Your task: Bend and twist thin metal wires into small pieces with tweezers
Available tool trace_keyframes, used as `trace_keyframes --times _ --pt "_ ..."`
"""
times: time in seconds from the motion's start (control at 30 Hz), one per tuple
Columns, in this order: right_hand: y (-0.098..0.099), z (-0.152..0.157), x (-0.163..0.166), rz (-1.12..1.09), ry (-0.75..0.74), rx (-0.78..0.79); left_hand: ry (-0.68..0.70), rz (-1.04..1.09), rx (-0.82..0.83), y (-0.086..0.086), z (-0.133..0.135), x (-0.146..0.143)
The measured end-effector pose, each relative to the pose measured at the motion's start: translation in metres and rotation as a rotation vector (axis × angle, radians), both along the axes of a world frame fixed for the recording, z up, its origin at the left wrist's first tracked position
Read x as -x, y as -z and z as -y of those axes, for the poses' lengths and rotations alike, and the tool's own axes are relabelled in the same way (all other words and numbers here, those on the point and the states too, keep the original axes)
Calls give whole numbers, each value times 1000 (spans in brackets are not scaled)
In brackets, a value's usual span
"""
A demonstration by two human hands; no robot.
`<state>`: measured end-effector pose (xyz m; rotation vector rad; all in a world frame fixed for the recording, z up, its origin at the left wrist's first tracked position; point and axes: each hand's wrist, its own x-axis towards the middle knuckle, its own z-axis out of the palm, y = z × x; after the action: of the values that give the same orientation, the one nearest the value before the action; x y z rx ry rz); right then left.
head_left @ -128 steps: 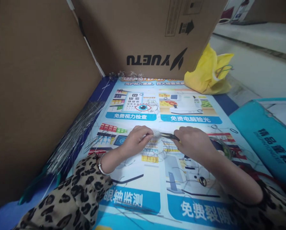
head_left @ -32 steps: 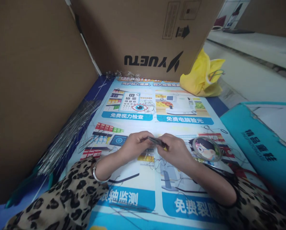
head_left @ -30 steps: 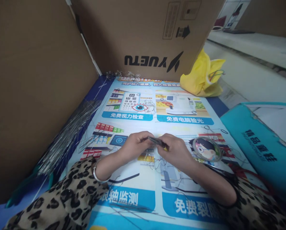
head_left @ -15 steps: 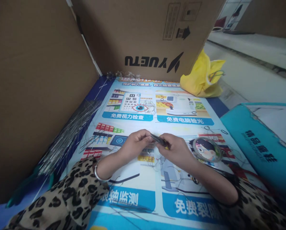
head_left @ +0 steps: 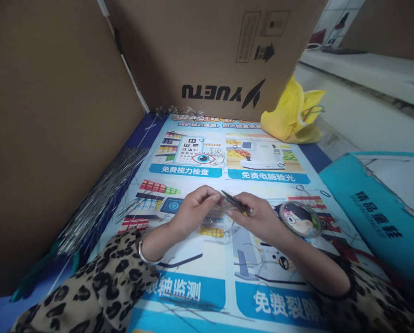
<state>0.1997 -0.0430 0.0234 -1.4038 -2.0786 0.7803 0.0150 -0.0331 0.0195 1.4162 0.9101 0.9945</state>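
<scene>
In the middle of the printed sheet, my right hand [head_left: 257,212] is closed around small pliers [head_left: 235,201] with dark jaws and some yellow on the handle. Their tips point up and left toward my left hand [head_left: 202,206]. That hand is closed in a pinch on what looks like a thin wire [head_left: 212,218], mostly hidden by the fingers. The plier jaws lie just right of my left fingertips. Loose bent wires lie on the sheet under both hands.
A bundle of straight wires [head_left: 96,203] lies at left beside a cardboard wall [head_left: 54,115]. Small wire pieces [head_left: 189,112] sit at the back. A round tape roll [head_left: 300,218], a yellow bag [head_left: 292,115] and a teal box [head_left: 373,199] are at right.
The plier tips have separated slightly from my left fingertips, and the pliers have turned a little in my right hand. My left hand keeps its pinch nearly in place.
</scene>
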Motion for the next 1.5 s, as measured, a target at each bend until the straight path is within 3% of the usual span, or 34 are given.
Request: trace_keyframes --times 0.27,0.47,0.63,1.07,1.5 --pt "-7 -10 -16 212 -99 -127 -72 13 -83 2 -1 0" --pt "-8 -10 -18 345 -180 -93 -73 -70 -145 1 -2 1" --pt "-7 -7 -13 387 -130 -58 -86 -94 -143 0 -1 1" --pt "-5 -6 -13 357 -80 25 134 -120 -57 6 -9 7" --pt "-7 -6 -12 384 -76 53 185 -10 86 13 -12 6"
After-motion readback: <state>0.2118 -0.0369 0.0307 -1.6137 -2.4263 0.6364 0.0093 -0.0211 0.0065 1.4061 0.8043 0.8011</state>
